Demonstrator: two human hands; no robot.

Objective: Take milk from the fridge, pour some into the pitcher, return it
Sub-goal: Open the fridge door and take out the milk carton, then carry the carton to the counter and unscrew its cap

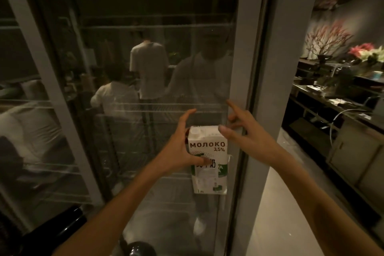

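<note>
My left hand (178,147) grips a white and green milk carton (207,145) marked "МОЛОКО 3,5%", thumb across its front and fingers behind it. The carton stands upright with its cap on, held in front of the glass door (145,27) of the fridge. My right hand (243,131) is spread, fingers loosely bent at the door's grey right frame (241,58) and thumb close to the carton's top corner. Wire shelves show dimly behind the glass, which reflects people in the room. No pitcher is in view.
To the right runs a pale floor strip (280,203) along a dark counter with cabinets (342,106) carrying equipment, cables and flowers (367,52). Another glass door panel (25,110) stands to the left. Dark rounded objects (141,249) sit at the bottom edge.
</note>
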